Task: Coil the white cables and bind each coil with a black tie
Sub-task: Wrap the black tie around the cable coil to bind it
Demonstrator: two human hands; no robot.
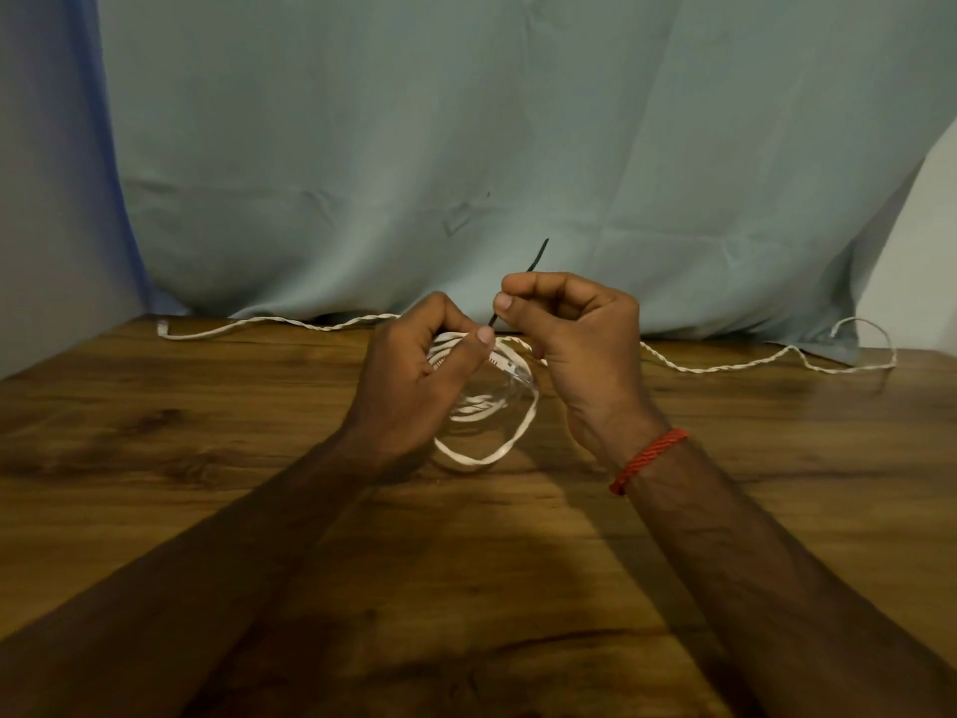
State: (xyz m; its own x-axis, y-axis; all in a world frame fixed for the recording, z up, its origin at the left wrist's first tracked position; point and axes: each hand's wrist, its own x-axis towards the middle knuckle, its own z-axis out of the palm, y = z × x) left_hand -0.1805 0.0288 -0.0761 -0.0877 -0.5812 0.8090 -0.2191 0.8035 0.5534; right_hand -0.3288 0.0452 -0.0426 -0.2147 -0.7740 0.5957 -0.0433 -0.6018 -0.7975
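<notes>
A coil of white cable (510, 440) hangs over the middle of the wooden table (207, 458). My left hand (414, 375) grips the top of this coil, thumb pressed on the strands. Just to its right, my right hand (575, 334) pinches a thin black tie (537, 255) between thumb and forefinger. The tie's upper end sticks up above the fist and its lower end reaches down to the coil beside my left thumb. A clear plug (518, 374) shows at the coil's top.
A second white twisted cable (725, 366) lies loose along the table's far edge, from its plug at the left (163, 329) to a loop at the far right (875, 344). A pale blue-green cloth (466, 147) hangs behind the table.
</notes>
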